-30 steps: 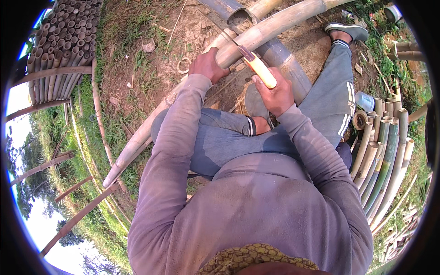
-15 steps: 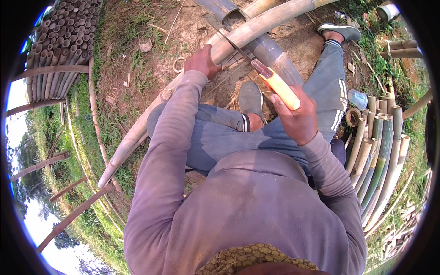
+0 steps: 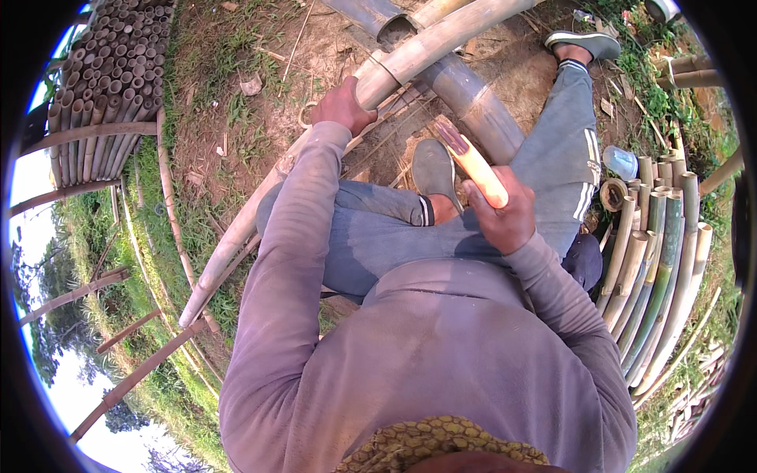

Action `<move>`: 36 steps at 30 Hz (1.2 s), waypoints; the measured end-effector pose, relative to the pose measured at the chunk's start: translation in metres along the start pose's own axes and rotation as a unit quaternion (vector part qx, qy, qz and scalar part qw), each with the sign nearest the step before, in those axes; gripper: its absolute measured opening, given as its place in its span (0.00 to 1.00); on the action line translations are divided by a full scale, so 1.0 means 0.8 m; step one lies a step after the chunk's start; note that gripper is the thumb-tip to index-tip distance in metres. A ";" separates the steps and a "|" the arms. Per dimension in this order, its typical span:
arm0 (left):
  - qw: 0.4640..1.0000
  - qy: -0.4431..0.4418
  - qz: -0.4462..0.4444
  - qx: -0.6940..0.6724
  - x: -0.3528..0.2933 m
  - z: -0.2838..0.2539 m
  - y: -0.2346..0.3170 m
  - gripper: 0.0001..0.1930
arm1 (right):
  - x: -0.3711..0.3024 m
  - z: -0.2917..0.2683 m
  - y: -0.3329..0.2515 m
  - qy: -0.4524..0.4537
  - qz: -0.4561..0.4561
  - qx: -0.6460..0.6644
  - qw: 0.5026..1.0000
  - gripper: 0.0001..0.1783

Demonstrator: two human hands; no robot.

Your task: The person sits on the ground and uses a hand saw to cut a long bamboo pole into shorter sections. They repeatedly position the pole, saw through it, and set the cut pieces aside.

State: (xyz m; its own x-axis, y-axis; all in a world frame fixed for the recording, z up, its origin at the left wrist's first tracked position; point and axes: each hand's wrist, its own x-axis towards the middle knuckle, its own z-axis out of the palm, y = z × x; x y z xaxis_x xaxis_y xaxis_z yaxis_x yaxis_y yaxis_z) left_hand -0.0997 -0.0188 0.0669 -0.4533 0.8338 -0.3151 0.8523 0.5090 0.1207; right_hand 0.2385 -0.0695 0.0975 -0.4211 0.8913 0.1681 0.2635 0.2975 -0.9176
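A long pale bamboo pole [image 3: 457,43] runs slantwise from the lower left to the upper right. It lies across a thicker grey-brown bamboo [image 3: 477,102] on the ground. My left hand [image 3: 343,109] is closed round the pole, left of that crossing. My right hand [image 3: 505,206] grips the orange-tan wooden handle of a hand saw [image 3: 482,175], below the pole. The saw's blade is hard to make out; a thin dark line crosses the pole just right of my left hand. Its teeth cannot be seen.
My shod foot [image 3: 434,169] rests beneath the pole, the other [image 3: 583,45] at upper right. Cut bamboo lengths [image 3: 670,252] stand bundled at my right beside a clear plastic cup [image 3: 620,162]. Stacked bamboo [image 3: 118,87] fills the upper left. A bamboo ring [image 3: 306,115] lies beyond my left hand.
My right hand has drawn the saw handle down toward my body, slightly right. The blade, plain across the pole before, now barely shows. My left hand still holds the pole.
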 end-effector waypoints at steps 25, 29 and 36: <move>0.975 0.158 0.141 -0.071 -0.092 -0.073 -0.005 0.34 | 0.107 0.054 0.042 -0.088 0.057 0.073 0.992 0.41; 0.981 0.112 0.125 -0.098 -0.114 -0.101 0.030 0.38 | 0.167 0.090 -0.018 -0.154 0.208 0.385 0.886 0.38; 0.898 0.389 0.159 -0.129 -0.218 -0.154 -0.027 0.49 | 0.228 0.069 0.019 -0.144 0.211 0.411 0.875 0.33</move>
State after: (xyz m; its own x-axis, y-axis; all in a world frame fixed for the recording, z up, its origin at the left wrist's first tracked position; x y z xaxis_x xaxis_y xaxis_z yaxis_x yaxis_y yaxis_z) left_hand -0.0715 -0.1490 0.2349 -0.3280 0.7920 0.5149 0.9275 0.1665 0.3347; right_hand 0.1177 0.0788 0.0945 -0.6694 0.7043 -0.2364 -0.2157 -0.4888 -0.8453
